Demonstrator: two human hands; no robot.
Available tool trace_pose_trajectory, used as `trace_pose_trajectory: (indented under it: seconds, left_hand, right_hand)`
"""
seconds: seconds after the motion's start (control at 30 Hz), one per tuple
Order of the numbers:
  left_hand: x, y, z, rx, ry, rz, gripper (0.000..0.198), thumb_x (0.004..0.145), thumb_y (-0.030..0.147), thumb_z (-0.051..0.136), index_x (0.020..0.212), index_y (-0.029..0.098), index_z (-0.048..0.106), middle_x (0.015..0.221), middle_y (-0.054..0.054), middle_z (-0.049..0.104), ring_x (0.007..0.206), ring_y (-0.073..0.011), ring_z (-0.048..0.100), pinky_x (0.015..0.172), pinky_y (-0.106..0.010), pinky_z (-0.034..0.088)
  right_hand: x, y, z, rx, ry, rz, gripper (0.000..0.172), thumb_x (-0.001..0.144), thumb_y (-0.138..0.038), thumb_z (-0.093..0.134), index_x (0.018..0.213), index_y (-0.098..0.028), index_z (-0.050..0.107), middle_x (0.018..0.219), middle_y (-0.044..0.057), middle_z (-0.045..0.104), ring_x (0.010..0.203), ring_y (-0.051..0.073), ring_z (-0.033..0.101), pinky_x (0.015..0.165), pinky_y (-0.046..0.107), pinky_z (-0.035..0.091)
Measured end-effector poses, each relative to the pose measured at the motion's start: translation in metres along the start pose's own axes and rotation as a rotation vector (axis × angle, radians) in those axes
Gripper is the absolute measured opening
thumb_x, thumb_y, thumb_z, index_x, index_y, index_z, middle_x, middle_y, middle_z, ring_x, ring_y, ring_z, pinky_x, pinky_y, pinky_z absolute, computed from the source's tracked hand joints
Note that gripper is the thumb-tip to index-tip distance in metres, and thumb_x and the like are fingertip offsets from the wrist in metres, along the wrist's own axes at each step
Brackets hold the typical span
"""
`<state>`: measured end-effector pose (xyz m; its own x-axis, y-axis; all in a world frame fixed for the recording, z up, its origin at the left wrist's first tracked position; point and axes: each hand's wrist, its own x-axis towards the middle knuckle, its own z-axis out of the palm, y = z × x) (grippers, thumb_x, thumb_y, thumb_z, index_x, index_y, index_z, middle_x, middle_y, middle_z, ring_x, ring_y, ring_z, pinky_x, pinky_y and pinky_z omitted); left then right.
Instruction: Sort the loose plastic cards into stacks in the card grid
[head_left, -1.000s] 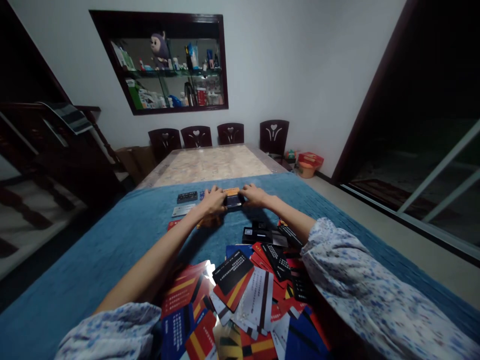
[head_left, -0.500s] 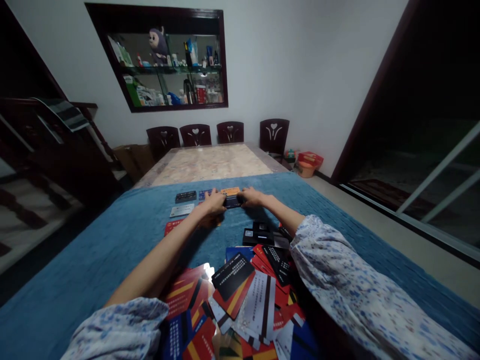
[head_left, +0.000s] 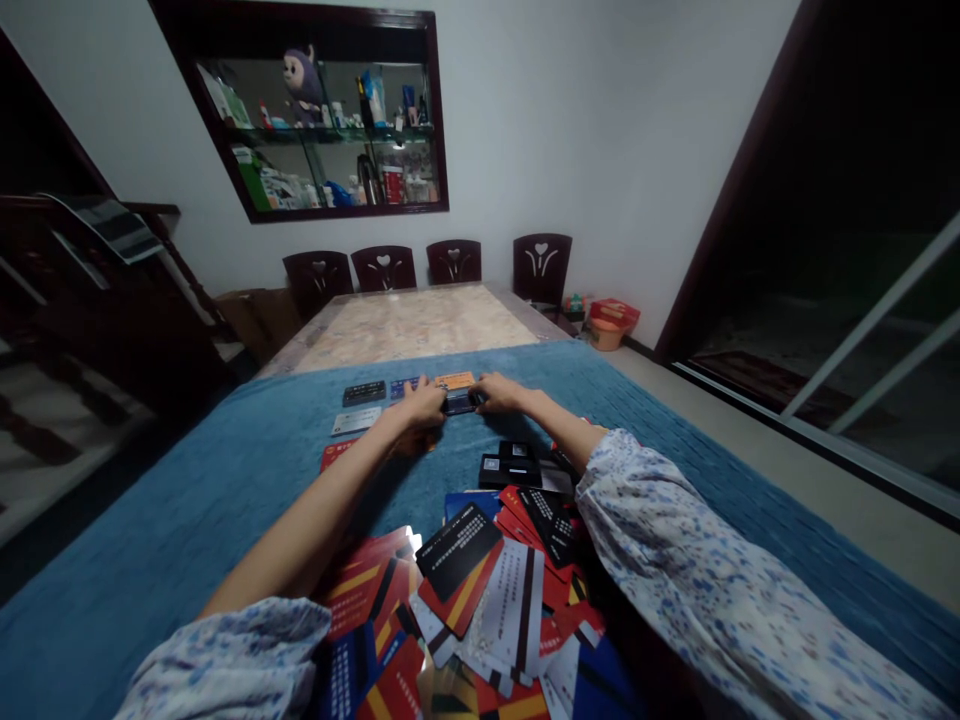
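Observation:
Both my arms reach far forward over a blue cloth (head_left: 187,520). My left hand (head_left: 421,402) and my right hand (head_left: 500,392) pinch the two ends of a dark card (head_left: 459,402) that lies on the cloth. An orange card (head_left: 454,381) sits just behind it, with a blue card (head_left: 403,386) and a black card (head_left: 364,393) further left in the same row. A pale card (head_left: 356,421) and a red card (head_left: 337,453) lie nearer on the left. A big loose heap of cards (head_left: 480,600) is spread close to me.
Small black cards (head_left: 510,466) lie between the heap and my hands. Beyond the cloth is a marble table top (head_left: 412,325) with several dark chairs (head_left: 541,266) behind it. A wall shelf (head_left: 322,120) holds bottles and a toy. A red tub (head_left: 611,322) stands on the floor at right.
My hands stay on the dark card at the far row. The view has shifted slightly left and my arms have stretched a little more.

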<state>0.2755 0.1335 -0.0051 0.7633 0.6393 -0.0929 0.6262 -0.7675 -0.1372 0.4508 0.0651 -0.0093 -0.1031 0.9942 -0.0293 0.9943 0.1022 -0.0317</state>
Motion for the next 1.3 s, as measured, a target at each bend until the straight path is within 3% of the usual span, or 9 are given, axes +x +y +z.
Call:
trace_pose_trajectory:
  seconds: [0.27,0.6,0.9,1.3]
  left_hand:
    - [0.000,0.001,0.003,0.000,0.023,0.011,0.041,0.073,0.019,0.058,0.114,0.017,0.065,0.128,-0.020,0.058,0.127,-0.0395,0.040,0.098,-0.061,0.038]
    - [-0.012,0.015,-0.002,-0.015,0.078,-0.084,0.049,0.071,0.014,0.056,0.120,0.020,0.064,0.127,-0.017,0.060,0.131,-0.0372,0.037,0.100,-0.059,0.035]
    - [-0.017,0.013,0.005,0.036,0.194,0.050,0.045,0.072,0.011,0.052,0.113,0.021,0.069,0.135,-0.014,0.056,0.135,-0.0387,0.032,0.098,-0.059,0.035]
    - [-0.019,0.019,0.014,0.028,0.266,0.117,0.047,0.076,0.008,0.049,0.118,0.020,0.065,0.132,-0.017,0.057,0.135,-0.0376,0.034,0.097,-0.058,0.034]
  right_hand:
    - [-0.002,0.001,0.004,0.028,0.024,0.011,0.039,0.084,-0.032,0.066,0.122,-0.022,0.069,0.126,0.012,0.063,0.112,0.027,0.060,0.088,0.028,0.046]
    - [-0.016,0.004,0.000,0.017,0.070,0.048,0.043,0.084,-0.033,0.066,0.127,-0.025,0.067,0.126,0.011,0.064,0.112,0.029,0.058,0.087,0.031,0.046]
    - [-0.072,0.030,-0.017,0.007,0.192,0.013,0.034,0.089,-0.026,0.061,0.121,-0.021,0.070,0.114,0.009,0.069,0.107,0.025,0.056,0.085,0.031,0.041]
    - [-0.159,0.068,-0.005,-0.028,0.350,0.079,0.022,0.091,-0.021,0.056,0.100,-0.020,0.075,0.096,0.009,0.070,0.091,0.022,0.054,0.075,0.030,0.036]
